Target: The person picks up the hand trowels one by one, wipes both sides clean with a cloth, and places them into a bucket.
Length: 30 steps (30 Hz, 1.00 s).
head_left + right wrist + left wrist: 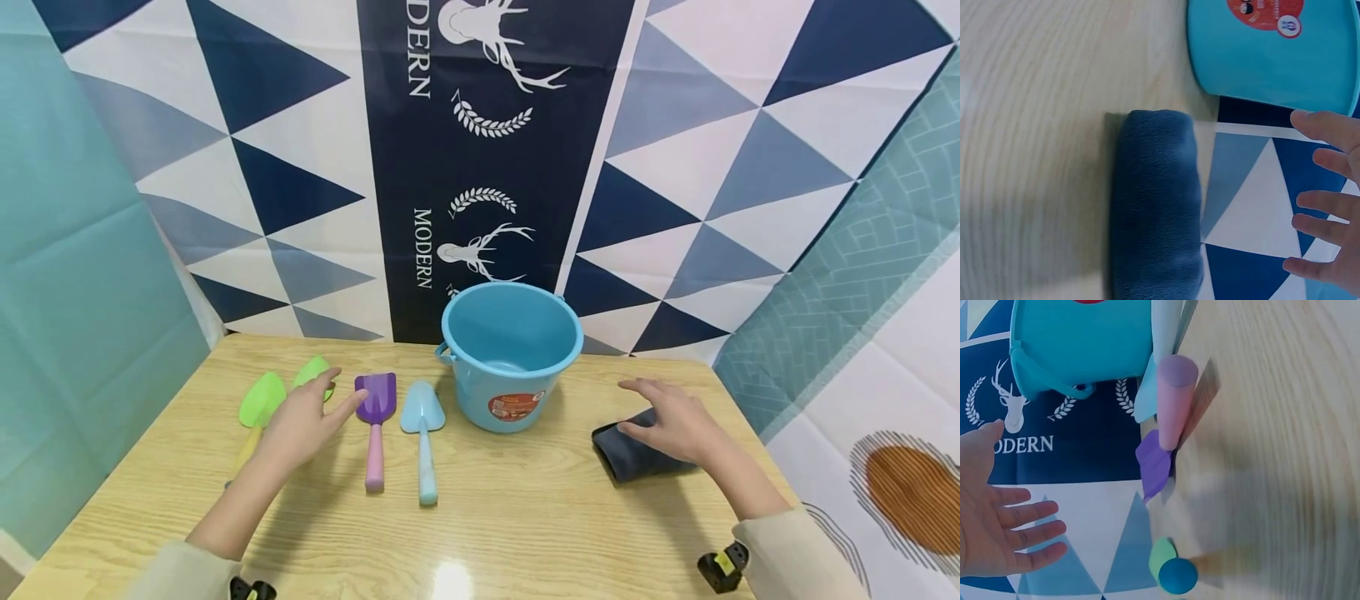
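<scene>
My left hand [300,423] hovers over the left of the table with fingers spread, holding nothing. Below and around it lie a toy shovel with a green blade [262,400] and yellow handle, and another green blade [311,370], partly hidden by the hand. Just right of it are a purple toy shovel [377,398] with a pink handle and a light blue trowel [423,408]. My right hand [671,421], fingers apart and holding nothing, is above a rolled dark blue cloth [1157,206]. A blue bucket [502,379] stands upright between the hands, its handle hanging at the left.
The wooden table [517,517] ends at the back against a patterned cloth wall [300,167]. A teal cloth [82,250] hangs at the left, and another patterned cloth [862,350] closes the right side.
</scene>
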Available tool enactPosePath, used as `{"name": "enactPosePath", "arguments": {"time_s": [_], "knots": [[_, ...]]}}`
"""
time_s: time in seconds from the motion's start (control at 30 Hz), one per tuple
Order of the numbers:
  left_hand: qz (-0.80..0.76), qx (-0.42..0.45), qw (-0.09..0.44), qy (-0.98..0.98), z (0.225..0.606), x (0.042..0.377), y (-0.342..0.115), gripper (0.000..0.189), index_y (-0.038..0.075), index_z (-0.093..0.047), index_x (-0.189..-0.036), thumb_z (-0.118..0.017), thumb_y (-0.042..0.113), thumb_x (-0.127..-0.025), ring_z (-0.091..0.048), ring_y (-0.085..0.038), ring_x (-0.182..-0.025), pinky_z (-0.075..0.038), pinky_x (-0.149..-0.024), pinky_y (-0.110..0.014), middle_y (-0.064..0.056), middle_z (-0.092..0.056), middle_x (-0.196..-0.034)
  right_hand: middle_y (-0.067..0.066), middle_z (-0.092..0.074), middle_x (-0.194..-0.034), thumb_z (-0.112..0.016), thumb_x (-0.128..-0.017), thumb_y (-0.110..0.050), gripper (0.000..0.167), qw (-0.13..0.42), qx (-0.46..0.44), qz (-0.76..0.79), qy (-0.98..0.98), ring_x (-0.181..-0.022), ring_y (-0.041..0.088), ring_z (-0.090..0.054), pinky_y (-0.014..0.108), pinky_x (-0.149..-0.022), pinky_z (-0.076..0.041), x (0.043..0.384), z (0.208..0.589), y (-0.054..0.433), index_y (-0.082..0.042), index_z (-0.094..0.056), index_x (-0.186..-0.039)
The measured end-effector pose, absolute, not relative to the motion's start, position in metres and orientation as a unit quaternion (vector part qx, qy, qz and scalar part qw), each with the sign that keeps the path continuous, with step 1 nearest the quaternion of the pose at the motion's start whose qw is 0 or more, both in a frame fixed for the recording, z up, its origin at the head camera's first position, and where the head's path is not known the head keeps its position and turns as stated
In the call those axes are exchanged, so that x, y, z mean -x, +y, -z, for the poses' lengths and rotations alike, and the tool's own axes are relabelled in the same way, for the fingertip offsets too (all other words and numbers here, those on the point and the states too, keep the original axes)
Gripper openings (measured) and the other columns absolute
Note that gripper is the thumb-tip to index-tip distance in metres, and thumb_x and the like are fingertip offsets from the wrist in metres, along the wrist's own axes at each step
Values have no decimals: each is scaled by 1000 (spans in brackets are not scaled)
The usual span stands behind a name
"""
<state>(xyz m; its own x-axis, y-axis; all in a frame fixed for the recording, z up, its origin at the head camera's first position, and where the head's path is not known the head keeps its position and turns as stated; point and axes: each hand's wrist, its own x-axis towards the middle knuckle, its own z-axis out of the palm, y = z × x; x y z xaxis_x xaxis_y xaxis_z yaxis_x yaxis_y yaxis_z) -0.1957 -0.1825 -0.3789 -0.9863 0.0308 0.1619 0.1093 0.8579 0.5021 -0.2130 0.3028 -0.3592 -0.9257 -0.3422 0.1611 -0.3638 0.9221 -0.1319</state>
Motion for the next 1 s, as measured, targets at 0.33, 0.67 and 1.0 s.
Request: {"name": "enactPosePath", "arguments": {"time_s": [0.33, 0.67, 1.0], "knots": [[292, 38, 49, -955, 387, 196, -171, 87, -1, -37, -140, -40, 68, -87, -51, -43, -118, -44, -95, -54, -26, -52, -131, 20, -57, -126, -74, -76, -35, 61, 41, -176, -81, -980, -111, 44, -54, 67, -75, -41, 214, 373, 311, -10, -54, -128], [312, 59, 52, -947, 405, 193, -158, 75, -2, -48, -131, -54, 58, -86, -61, -28, -89, -50, -74, -39, -20, -64, -111, 17, -59, -123, -77, -72, -37, 61, 25, -168, -72, -983, -108, 40, -56, 60, -70, -40, 208, 386, 315, -14, -57, -125], [339, 72, 37, -937, 421, 187, -136, 74, -5, -47, -132, -61, 50, -85, -55, -39, -115, -46, -95, -49, -24, -57, -125, 18, -61, -119, -80, -68, -36, 60, 27, -188, -54, -980, -108, 40, -56, 71, -73, -38, 206, 395, 318, -14, -61, -121]]}}
